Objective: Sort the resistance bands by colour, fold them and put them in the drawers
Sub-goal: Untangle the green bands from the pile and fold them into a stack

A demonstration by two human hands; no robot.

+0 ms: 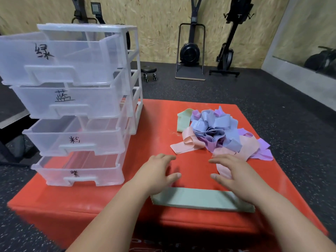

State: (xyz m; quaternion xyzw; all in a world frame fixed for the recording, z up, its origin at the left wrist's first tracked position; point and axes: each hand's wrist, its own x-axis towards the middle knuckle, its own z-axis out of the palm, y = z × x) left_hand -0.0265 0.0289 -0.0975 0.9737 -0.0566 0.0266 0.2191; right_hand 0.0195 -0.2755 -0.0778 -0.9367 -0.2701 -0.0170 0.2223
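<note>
A green band (201,199) lies flat near the front edge of the red padded box (160,124). My left hand (160,171) and my right hand (231,171) hover just beyond it with fingers spread, holding nothing. A tangled pile of blue, purple and pink bands (218,133) sits at the back right of the box. Another green band (184,120) lies at the pile's left edge. A pink band (222,169) lies partly under my right hand. On the left stands a clear plastic drawer unit (134,99) with four pulled-out drawers, each marked with a handwritten character.
The top drawer (60,57) juts out furthest, over the box's left edge. Dark rubber gym flooring surrounds the box. Rowing machines (190,51) and a small wheeled stool (149,72) stand against the far wooden wall.
</note>
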